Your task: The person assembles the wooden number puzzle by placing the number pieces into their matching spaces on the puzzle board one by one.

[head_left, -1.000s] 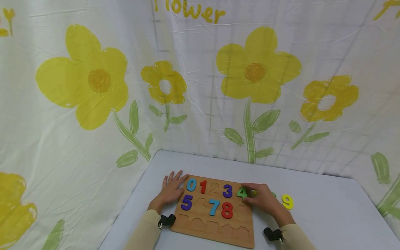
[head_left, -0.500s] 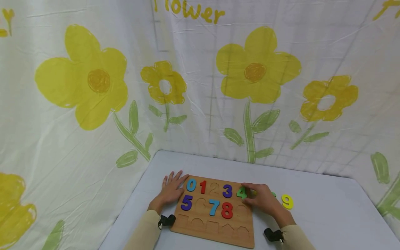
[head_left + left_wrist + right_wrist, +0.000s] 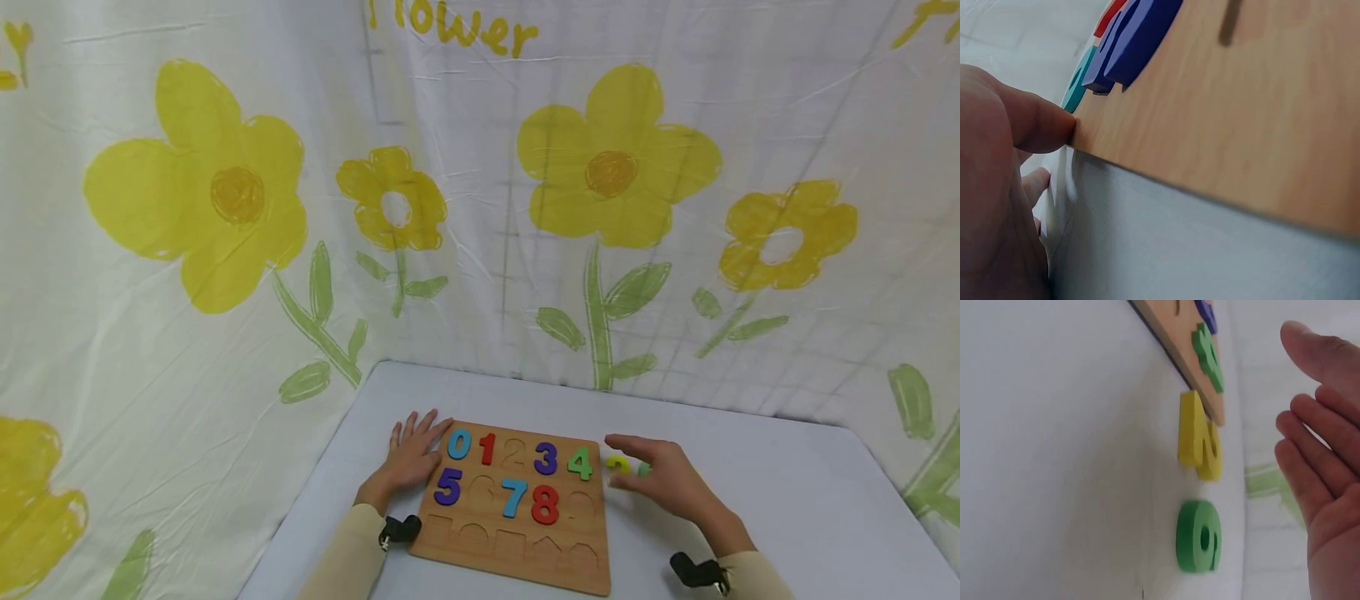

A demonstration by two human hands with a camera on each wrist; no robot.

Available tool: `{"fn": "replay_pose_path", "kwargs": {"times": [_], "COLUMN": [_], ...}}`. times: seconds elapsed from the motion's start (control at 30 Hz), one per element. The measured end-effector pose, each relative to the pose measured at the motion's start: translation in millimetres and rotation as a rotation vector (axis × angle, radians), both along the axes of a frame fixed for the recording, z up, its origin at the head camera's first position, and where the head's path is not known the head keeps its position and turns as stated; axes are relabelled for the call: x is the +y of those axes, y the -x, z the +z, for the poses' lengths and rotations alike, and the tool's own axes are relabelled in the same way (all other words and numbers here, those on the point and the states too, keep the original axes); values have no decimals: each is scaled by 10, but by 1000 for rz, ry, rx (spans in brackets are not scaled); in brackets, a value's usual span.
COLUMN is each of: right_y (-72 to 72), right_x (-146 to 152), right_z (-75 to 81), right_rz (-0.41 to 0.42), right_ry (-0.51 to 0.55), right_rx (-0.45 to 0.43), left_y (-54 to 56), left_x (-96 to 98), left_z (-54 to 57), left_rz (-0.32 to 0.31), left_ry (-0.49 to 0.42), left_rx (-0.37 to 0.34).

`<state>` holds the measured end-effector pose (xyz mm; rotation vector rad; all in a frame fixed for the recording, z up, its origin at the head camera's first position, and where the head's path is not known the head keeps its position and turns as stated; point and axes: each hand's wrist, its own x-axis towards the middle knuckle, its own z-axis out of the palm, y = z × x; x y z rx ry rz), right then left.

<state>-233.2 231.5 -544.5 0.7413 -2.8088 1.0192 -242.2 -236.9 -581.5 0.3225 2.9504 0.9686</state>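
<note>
A wooden number-puzzle board (image 3: 491,512) lies on the table, with a blue 0, red 1, purple 3, green 4 (image 3: 580,463), purple 5, blue 7 and red 8 on it. My left hand (image 3: 408,462) rests at its upper left edge, fingers spread; in the left wrist view the thumb (image 3: 1044,125) touches the board's edge. Just off the right edge, my right hand (image 3: 667,483) hovers with fingers apart, holding nothing. Below it on the table are a yellow 2 (image 3: 1192,428) and a green piece (image 3: 1191,540) shaped like a 6 or 9. The yellow 9 is hidden behind this hand.
A white cloth covers the table (image 3: 795,492). Behind it hangs a white curtain (image 3: 480,317) painted with yellow flowers. Recesses for 2, 6 and 9 show bare wood, as does the bottom row of shape recesses.
My right hand has let go of the green 4 and moved right, off the board, over the loose numbers. The 4 stays on the board. The left hand has not moved.
</note>
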Motion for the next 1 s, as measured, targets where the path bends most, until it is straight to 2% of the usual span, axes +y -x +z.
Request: {"fn": "replay_pose_path", "kwargs": {"times": [0.13, 0.33, 0.53, 0.7, 1.0], "right_y": [-62, -171, -255, -281, -307], "right_x": [178, 454, 697, 888, 1159], "right_z": [33, 75, 148, 168, 120], "right_rz": [10, 9, -41, -79, -140], "right_ry": [39, 59, 58, 39, 19], "right_rx": [-49, -50, -67, -86, -129], "left_y": [2, -3, -3, 19, -1], "left_x": [-4, 2, 1, -11, 4], "left_z": [14, 20, -13, -69, 25], "left_rz": [-2, -1, -8, -9, 0], "left_ry": [24, 25, -5, -2, 33], "left_rx": [-15, -12, 22, 17, -24]}}
